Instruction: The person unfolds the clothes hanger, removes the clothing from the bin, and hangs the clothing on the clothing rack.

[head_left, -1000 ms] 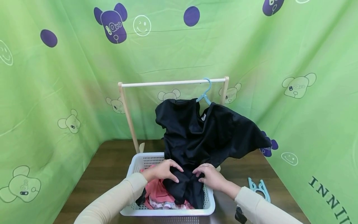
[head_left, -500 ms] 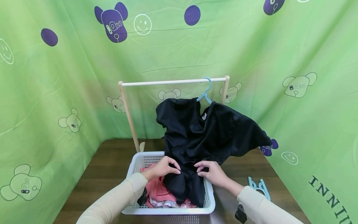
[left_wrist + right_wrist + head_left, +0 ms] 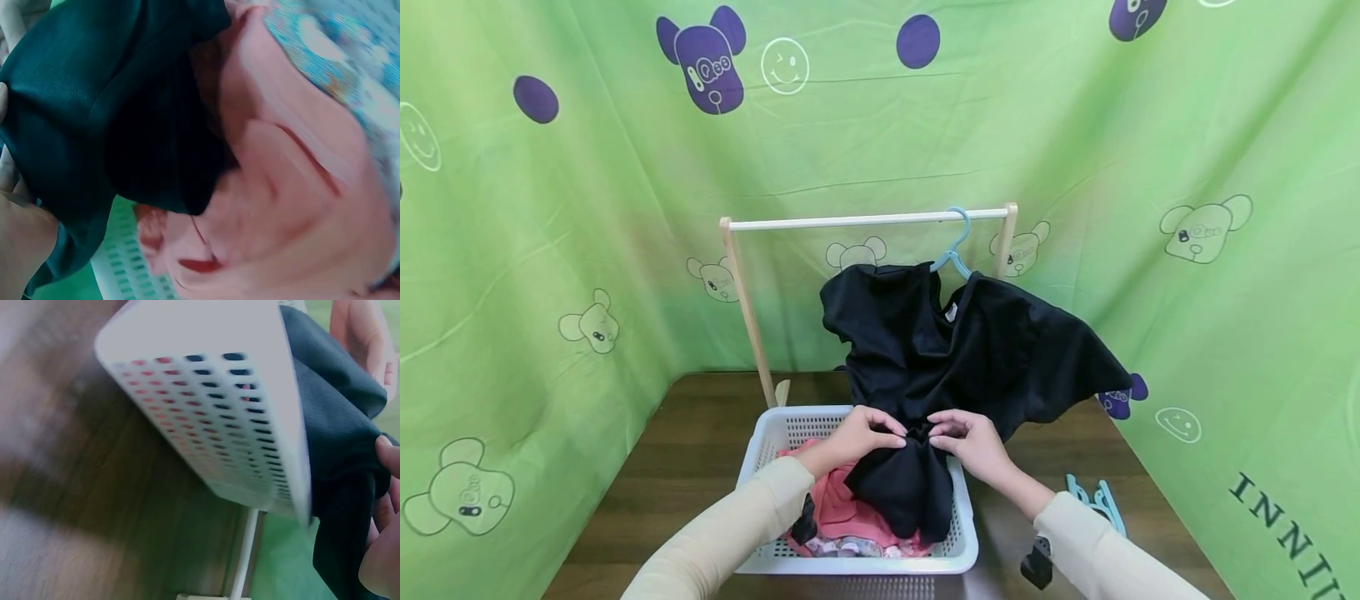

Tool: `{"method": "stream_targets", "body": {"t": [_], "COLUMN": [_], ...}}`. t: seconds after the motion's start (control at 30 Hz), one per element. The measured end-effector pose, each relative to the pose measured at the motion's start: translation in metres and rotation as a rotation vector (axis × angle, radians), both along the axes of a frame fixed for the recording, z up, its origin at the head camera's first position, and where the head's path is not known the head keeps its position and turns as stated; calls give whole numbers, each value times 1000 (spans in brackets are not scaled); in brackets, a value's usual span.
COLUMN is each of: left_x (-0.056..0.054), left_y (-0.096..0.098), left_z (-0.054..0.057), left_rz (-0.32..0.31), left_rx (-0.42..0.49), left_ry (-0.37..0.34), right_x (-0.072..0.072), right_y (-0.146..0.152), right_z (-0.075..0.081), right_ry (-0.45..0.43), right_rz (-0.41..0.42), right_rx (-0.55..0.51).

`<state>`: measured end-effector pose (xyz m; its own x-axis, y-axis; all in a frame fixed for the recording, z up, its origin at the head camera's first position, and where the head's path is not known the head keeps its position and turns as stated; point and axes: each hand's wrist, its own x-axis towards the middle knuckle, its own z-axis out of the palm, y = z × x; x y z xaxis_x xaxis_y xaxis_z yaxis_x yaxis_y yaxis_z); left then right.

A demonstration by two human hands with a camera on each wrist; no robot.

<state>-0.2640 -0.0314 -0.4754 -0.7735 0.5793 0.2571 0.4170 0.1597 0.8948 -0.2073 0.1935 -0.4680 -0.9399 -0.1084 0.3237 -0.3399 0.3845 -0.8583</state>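
Note:
A black V-neck garment (image 3: 917, 333) hangs from a light blue hanger (image 3: 953, 254) on the rack, its right side spread wide. Its lower part drops into a white basket (image 3: 767, 433). At the gathered middle of the garment, my left hand (image 3: 861, 437) pinches the cloth between thumb and fingers. Close beside it, my right hand (image 3: 973, 446) pinches the same gathered part, the fingertips of both hands nearly meeting. In the right wrist view, the right thumb (image 3: 389, 453) presses on the black cloth. The left wrist view shows only part of the left hand (image 3: 25, 237) at its edge.
The rack's white bar (image 3: 850, 222) runs behind on wooden posts. Inside the basket lie a coral cloth (image 3: 842, 508) and a patterned one (image 3: 850, 546). Another light blue hanger (image 3: 1101, 500) lies on the wooden table (image 3: 655, 467) at right. A green printed curtain (image 3: 587, 208) surrounds everything.
Both hands have moved up and closer together, drawing the garment's middle in between them. Earlier the fingers were spread apart over the cloth. The lower part has risen slightly in the basket.

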Motion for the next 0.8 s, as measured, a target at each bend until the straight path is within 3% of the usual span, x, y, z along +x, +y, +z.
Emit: {"method": "stream_targets", "body": {"t": [0.3, 0.5, 0.67, 0.8], "left_x": [-5, -5, -8, -13], "left_y": [28, 38, 42, 45], "left_z": [5, 9, 9, 10], "left_rz": [-30, 51, 118, 168], "left_rx": [106, 140, 196, 247], "left_ry": [32, 56, 67, 23], "right_x": [-6, -6, -6, -6], "right_y": [-5, -9, -11, -11], "right_z": [16, 20, 20, 18], "right_ry": [17, 11, 52, 100], "right_rz": [-124, -144, -133, -114], "right_rx": [-177, -314, -317, -287]}}
